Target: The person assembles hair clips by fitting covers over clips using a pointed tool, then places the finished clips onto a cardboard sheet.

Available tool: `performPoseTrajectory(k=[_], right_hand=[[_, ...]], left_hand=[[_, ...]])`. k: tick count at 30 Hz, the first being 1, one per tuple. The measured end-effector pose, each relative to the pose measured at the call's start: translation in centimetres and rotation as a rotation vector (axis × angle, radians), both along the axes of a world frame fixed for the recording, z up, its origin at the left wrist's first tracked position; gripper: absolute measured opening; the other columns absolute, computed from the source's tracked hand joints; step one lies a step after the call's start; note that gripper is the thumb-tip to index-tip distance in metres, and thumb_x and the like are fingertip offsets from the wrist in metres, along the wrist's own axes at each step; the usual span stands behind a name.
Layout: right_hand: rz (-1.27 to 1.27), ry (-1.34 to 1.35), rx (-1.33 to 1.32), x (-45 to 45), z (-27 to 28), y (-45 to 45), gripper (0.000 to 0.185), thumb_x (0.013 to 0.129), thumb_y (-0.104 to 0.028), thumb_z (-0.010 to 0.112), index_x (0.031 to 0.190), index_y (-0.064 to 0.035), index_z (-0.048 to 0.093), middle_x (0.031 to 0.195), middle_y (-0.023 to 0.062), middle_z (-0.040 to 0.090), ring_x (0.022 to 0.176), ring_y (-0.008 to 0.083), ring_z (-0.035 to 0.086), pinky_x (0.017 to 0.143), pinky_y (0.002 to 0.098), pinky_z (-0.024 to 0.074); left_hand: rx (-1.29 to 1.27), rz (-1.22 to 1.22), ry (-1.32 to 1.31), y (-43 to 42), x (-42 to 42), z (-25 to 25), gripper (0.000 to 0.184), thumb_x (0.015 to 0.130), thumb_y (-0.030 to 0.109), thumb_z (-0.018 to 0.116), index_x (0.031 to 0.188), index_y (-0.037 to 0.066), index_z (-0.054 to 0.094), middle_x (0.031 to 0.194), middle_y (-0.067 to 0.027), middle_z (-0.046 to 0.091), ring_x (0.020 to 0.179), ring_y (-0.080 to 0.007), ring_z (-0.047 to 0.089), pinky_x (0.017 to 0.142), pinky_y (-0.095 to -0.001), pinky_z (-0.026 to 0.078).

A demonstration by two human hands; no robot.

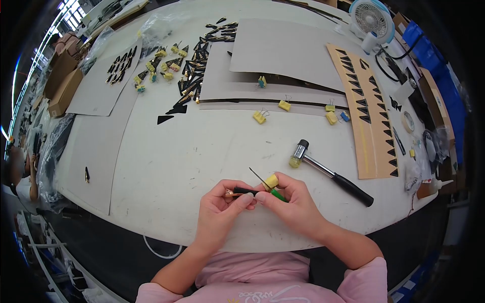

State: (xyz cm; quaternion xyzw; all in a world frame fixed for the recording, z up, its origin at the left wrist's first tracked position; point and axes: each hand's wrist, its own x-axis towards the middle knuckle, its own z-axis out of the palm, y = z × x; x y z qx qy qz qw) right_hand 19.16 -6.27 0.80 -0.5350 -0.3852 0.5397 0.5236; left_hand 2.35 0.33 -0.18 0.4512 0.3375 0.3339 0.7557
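My left hand (224, 203) is closed on a small black piece with coppery metal at one end (244, 191), pinched between thumb and fingers. My right hand (295, 203) grips a thin pointed tool with a green handle (279, 195), its metal shaft slanting up to the left. The right thumb also touches the black piece. Something yellow (271, 182) sits at the right index finger; whether it is a finger cover or a clip I cannot tell. A mallet (328, 171) with a black handle lies on the table to the right of my hands.
Yellow binder clips (260, 116) lie around stacked grey boards (288, 50). Many black pointed pieces (194, 70) are piled at the back. A tan board (371, 126) bears rows of black triangles. A fan (372, 20) stands back right; one black piece (87, 174) lies far left.
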Motion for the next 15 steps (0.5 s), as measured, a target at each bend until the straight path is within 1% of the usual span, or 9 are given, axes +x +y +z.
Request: performPoseTrajectory(k=[2, 3, 4, 5, 6, 8, 9, 11, 15], right_hand=[[0.021, 0.002, 0.005, 0.1, 0.8, 0.2, 0.018, 0.095, -0.009, 0.062, 0.109, 0.001, 0.06, 0.09, 0.0011, 0.062, 0.07, 0.0042, 0.048, 0.062, 0.0233, 0.0415], [0.003, -0.198, 0.043, 0.5, 1.6, 0.0, 0.017, 0.094, -0.007, 0.06, 0.11, 0.0006, 0.061, 0.088, 0.0029, 0.06, 0.069, 0.0068, 0.05, 0.062, 0.0241, 0.0417], [-0.016, -0.397, 0.082, 0.9, 1.9, -0.3, 0.017, 0.094, -0.005, 0.058, 0.11, 0.0002, 0.062, 0.086, 0.0047, 0.058, 0.067, 0.0094, 0.052, 0.061, 0.025, 0.0418], [-0.006, -0.618, 0.24, 1.2, 0.9, -0.4, 0.02, 0.092, -0.003, 0.058, 0.111, -0.0027, 0.065, 0.082, 0.0078, 0.053, 0.06, 0.0165, 0.053, 0.056, 0.0271, 0.0416], [-0.003, -0.615, 0.24, 1.1, 1.0, -0.7, 0.02, 0.092, -0.003, 0.058, 0.111, -0.0027, 0.065, 0.082, 0.0078, 0.053, 0.06, 0.0165, 0.053, 0.056, 0.0271, 0.0416], [0.039, -0.774, 0.215, 1.0, 1.6, -1.2, 0.023, 0.09, -0.002, 0.059, 0.111, -0.0072, 0.068, 0.079, 0.0077, 0.051, 0.055, 0.02, 0.051, 0.05, 0.0302, 0.0409], [0.041, -0.771, 0.213, 0.9, 1.4, -1.1, 0.023, 0.09, -0.002, 0.059, 0.111, -0.0072, 0.068, 0.079, 0.0077, 0.051, 0.055, 0.02, 0.051, 0.05, 0.0302, 0.0409], [0.011, -0.778, 0.269, 0.7, 0.9, -1.2, 0.026, 0.087, 0.002, 0.061, 0.11, -0.0063, 0.07, 0.077, 0.0066, 0.05, 0.055, 0.0143, 0.047, 0.048, 0.028, 0.0365], [0.018, -0.791, 0.257, 0.8, 0.8, -1.4, 0.027, 0.086, 0.004, 0.061, 0.109, -0.0076, 0.071, 0.077, 0.0059, 0.051, 0.055, 0.0139, 0.048, 0.048, 0.0281, 0.0372]], left_hand=[[-0.104, 0.007, 0.006, 0.6, -0.2, 0.7, 0.018, 0.092, 0.0, 0.062, 0.108, -0.002, 0.055, 0.104, -0.0151, 0.067, 0.085, -0.0141, 0.067, 0.079, -0.0243, 0.054], [-0.103, 0.014, 0.008, 0.9, -0.6, 0.8, 0.018, 0.092, 0.0, 0.062, 0.108, -0.002, 0.055, 0.104, -0.0151, 0.067, 0.085, -0.0141, 0.067, 0.079, -0.0243, 0.054], [-0.13, -0.013, -0.001, 1.3, -1.0, 0.8, 0.017, 0.093, 0.001, 0.061, 0.108, -0.002, 0.054, 0.106, -0.0157, 0.067, 0.089, -0.0156, 0.067, 0.082, -0.0262, 0.055], [-0.157, -0.04, -0.011, 1.6, -1.2, 0.9, 0.016, 0.094, 0.002, 0.06, 0.108, -0.002, 0.054, 0.108, -0.0164, 0.066, 0.093, -0.0172, 0.068, 0.085, -0.0281, 0.055], [-0.158, -0.036, -0.009, 1.6, -1.3, 0.9, 0.016, 0.094, 0.002, 0.06, 0.108, -0.002, 0.054, 0.108, -0.0164, 0.066, 0.093, -0.0172, 0.068, 0.085, -0.0281, 0.055], [-0.157, -0.038, -0.027, 1.7, -1.5, 0.8, 0.017, 0.093, 0.001, 0.061, 0.107, -0.001, 0.052, 0.107, -0.0173, 0.067, 0.095, -0.0181, 0.068, 0.087, -0.0287, 0.055], [-0.159, -0.037, -0.024, 1.7, -1.5, 0.8, 0.017, 0.093, 0.001, 0.061, 0.107, -0.001, 0.052, 0.107, -0.0173, 0.067, 0.095, -0.0181, 0.068, 0.087, -0.0287, 0.055], [-0.119, -0.042, -0.007, 1.5, -1.2, 0.7, 0.019, 0.092, -0.001, 0.063, 0.108, -0.001, 0.053, 0.107, -0.0176, 0.066, 0.095, -0.0183, 0.068, 0.088, -0.0285, 0.056], [-0.121, -0.056, 0.024, 1.4, -1.2, 0.5, 0.02, 0.091, -0.002, 0.064, 0.108, -0.002, 0.054, 0.106, -0.0176, 0.066, 0.095, -0.0185, 0.069, 0.088, -0.0284, 0.056]])
